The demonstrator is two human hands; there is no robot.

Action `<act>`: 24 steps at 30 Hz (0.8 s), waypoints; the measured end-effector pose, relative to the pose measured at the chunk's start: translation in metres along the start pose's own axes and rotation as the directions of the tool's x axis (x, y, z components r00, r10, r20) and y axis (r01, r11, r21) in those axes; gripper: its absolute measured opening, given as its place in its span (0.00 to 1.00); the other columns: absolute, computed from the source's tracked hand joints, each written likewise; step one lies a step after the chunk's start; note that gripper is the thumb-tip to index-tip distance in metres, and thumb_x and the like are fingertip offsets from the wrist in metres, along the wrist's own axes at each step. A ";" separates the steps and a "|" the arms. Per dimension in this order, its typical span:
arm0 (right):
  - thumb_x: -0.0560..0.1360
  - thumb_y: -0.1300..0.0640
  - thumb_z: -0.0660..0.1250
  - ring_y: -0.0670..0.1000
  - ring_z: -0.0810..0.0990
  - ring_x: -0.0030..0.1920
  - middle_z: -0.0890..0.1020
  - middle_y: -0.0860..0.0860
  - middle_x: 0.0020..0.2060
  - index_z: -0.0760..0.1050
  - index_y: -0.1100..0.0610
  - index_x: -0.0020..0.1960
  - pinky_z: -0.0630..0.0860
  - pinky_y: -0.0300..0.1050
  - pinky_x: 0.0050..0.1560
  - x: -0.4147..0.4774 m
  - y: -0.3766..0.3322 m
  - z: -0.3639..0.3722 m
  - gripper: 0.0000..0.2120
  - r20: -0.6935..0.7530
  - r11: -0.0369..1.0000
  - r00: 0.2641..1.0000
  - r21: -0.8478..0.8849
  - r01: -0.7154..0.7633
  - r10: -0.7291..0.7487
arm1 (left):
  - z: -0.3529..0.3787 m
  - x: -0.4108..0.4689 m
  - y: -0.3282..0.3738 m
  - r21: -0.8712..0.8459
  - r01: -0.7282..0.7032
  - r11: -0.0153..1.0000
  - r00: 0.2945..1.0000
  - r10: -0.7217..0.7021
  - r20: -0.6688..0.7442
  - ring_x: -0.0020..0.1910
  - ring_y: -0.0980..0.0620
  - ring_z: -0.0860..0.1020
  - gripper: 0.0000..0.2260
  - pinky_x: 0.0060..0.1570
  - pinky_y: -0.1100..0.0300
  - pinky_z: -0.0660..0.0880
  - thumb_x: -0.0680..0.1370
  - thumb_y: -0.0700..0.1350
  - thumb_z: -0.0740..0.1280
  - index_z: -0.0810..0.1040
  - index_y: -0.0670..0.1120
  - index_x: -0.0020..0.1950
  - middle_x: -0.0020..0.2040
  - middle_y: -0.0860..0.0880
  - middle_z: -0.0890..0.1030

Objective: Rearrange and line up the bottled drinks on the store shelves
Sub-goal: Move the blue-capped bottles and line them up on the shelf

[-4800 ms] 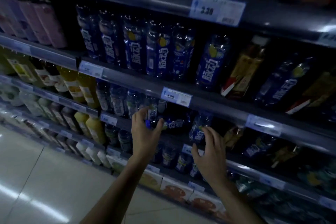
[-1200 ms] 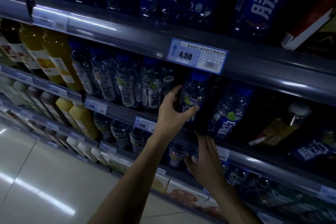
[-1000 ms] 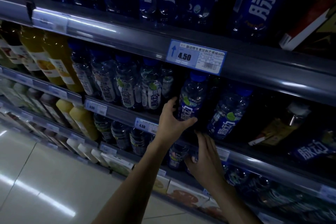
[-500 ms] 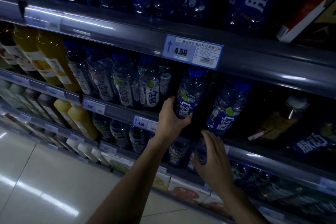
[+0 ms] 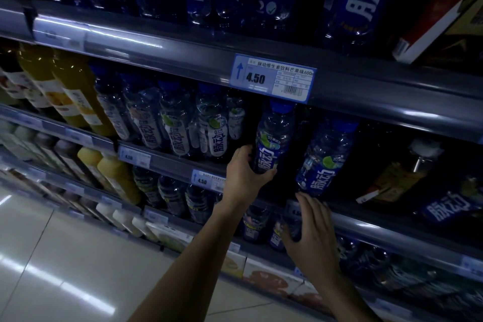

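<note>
Plastic bottle (image 5: 274,136), blue-labelled, likely full, weighty and slick.
Left hand (image 5: 244,172) wraps its lower label, a sound hold; right hand (image 5: 311,227) hovers spread, holding nothing.

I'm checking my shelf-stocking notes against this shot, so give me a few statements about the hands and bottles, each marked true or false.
1. The left hand has its grip on a blue-capped bottle. True.
2. The right hand holds a bottle clear of the shelf. False: its fingers are spread and hold nothing.
3. The price tag above the gripped bottle reads 4.50. True.
4. The yellow juice bottles stand right of the gripped bottle. False: they stand to its left.
5. The white-capped bottle at far right stands upright. False: it lies tilted.
</note>
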State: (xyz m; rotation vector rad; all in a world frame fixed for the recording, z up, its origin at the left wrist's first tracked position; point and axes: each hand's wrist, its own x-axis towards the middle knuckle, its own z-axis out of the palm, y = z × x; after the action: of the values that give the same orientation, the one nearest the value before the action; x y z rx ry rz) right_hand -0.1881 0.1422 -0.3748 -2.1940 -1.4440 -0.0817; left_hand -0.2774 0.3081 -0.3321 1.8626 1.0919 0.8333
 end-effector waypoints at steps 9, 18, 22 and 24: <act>0.70 0.55 0.75 0.60 0.69 0.67 0.72 0.57 0.67 0.67 0.61 0.70 0.64 0.62 0.68 0.000 0.000 0.000 0.33 0.010 1.000 1.000 0.022 -0.012 0.011 | 0.010 -0.001 0.007 -0.028 0.016 0.999 1.000 -0.016 -0.005 0.62 0.51 0.72 0.32 0.60 0.54 0.73 0.70 0.51 0.76 0.67 0.45 0.69 0.64 0.49 0.73; 0.71 0.54 0.73 0.59 0.68 0.68 0.71 0.56 0.69 0.65 0.60 0.72 0.67 0.60 0.66 -0.003 -0.003 -0.012 0.33 0.067 0.995 0.997 0.084 -0.055 0.049 | 0.009 -0.004 0.011 0.007 0.031 0.999 0.999 -0.031 0.023 0.61 0.52 0.70 0.32 0.61 0.55 0.71 0.70 0.51 0.75 0.65 0.47 0.69 0.64 0.49 0.70; 0.72 0.54 0.71 0.58 0.69 0.67 0.70 0.55 0.68 0.64 0.57 0.72 0.69 0.58 0.63 -0.008 -0.001 -0.030 0.32 0.048 0.972 0.985 0.156 -0.173 0.167 | 0.006 -0.027 0.017 -0.019 0.024 1.000 0.998 -0.025 -0.060 0.63 0.53 0.67 0.29 0.61 0.58 0.69 0.72 0.51 0.74 0.64 0.50 0.68 0.64 0.51 0.67; 0.73 0.53 0.69 0.57 0.68 0.67 0.69 0.54 0.69 0.63 0.55 0.73 0.69 0.57 0.63 -0.012 0.001 -0.042 0.31 0.042 0.962 0.976 0.166 -0.217 0.213 | 0.007 -0.044 0.022 -0.048 0.026 0.999 0.995 -0.030 -0.100 0.60 0.56 0.67 0.25 0.55 0.62 0.67 0.73 0.52 0.73 0.66 0.53 0.65 0.60 0.54 0.67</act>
State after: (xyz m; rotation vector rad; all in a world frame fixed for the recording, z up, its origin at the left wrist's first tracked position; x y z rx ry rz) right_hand -0.1831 0.1127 -0.3423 -2.2003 -1.1694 0.1381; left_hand -0.2816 0.2601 -0.3223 1.7792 1.1485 0.9375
